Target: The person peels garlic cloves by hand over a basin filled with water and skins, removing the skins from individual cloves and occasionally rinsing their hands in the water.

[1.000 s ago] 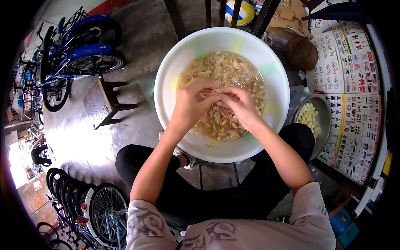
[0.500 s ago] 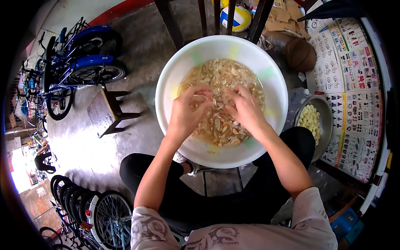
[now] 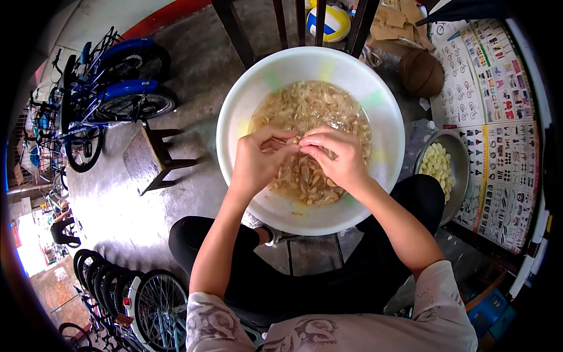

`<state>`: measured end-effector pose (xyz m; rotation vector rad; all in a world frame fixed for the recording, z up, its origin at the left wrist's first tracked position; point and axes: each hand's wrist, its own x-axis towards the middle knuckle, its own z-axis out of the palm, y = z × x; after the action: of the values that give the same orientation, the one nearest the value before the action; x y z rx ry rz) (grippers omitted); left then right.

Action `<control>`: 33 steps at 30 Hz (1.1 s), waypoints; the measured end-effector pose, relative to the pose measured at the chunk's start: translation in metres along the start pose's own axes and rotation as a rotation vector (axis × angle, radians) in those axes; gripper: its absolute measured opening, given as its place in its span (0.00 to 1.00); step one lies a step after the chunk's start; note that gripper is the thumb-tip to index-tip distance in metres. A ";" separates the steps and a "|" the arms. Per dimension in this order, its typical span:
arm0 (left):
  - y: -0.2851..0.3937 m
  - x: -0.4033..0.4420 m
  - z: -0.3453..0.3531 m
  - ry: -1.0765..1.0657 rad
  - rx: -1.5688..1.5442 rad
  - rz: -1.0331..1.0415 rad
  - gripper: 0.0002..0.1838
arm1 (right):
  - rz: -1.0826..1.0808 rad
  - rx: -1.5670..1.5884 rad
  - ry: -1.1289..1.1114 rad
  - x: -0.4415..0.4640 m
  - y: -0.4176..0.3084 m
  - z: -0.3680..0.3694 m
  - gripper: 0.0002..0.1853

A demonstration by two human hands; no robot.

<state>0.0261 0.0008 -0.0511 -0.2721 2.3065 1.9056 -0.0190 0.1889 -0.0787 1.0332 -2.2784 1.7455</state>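
A wide white plastic basin (image 3: 234, 102) stands between my knees, holding cloudy water with garlic cloves and loose skins (image 3: 308, 179) in it. Over the water my left hand (image 3: 258, 161) pinches a small garlic clove (image 3: 296, 141) between thumb and fingers. The fingertips of my right hand (image 3: 339, 154) meet at the same clove and are closed on it or its skin; they partly cover it. To the right, a metal bowl (image 3: 461, 164) contains pale peeled cloves (image 3: 436, 166).
A wooden chair back (image 3: 287, 26) rises just beyond the basin. Behind it lie a volleyball (image 3: 331, 24) and a basketball (image 3: 420, 74). A low wooden stool (image 3: 146, 155) and parked bicycles (image 3: 132, 100) are on the left. A printed poster board (image 3: 495, 129) lines the right side.
My two hands were apart over the water and have come together. Their fingertips now meet at a clove above the basin's middle.
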 end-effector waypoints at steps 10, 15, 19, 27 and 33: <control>0.006 0.001 -0.016 -0.201 -0.266 -0.244 0.10 | 0.046 0.065 -0.081 0.004 -0.009 -0.001 0.07; 0.007 -0.001 -0.013 -0.229 -0.329 -0.285 0.12 | 0.036 0.077 -0.123 0.003 -0.005 -0.005 0.06; 0.008 -0.001 -0.013 -0.279 -0.316 -0.299 0.13 | -0.015 0.070 -0.200 0.005 -0.006 -0.008 0.06; 0.011 0.000 -0.015 -0.321 -0.291 -0.303 0.12 | 0.026 0.038 -0.222 0.005 -0.007 -0.013 0.07; 0.013 0.002 -0.019 -0.327 -0.331 -0.328 0.11 | 0.020 0.119 -0.148 0.006 -0.009 -0.012 0.07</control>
<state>0.0219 -0.0155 -0.0358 -0.3208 1.6276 1.9760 -0.0224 0.1959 -0.0645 1.2034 -2.3009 1.8923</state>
